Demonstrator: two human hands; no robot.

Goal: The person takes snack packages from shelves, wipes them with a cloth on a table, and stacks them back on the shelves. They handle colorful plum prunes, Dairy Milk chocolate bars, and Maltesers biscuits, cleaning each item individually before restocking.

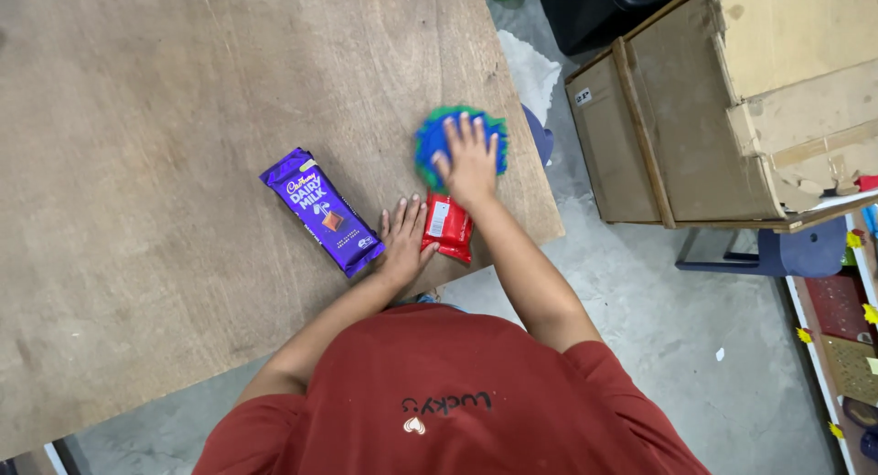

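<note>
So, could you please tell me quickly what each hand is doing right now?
Left hand: open, flat on the wooden table, beside the red packet.
Right hand: open, pressed on the round blue-green cloth.

right hand (471, 160) on blue pad (437, 138), left hand (402, 242) flat

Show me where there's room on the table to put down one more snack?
The wooden table is bare all along its far and left parts, beyond the purple chocolate bar. It is crowded near the right front corner: the left hand, the red packet, and the right hand on the blue and green thing.
</note>
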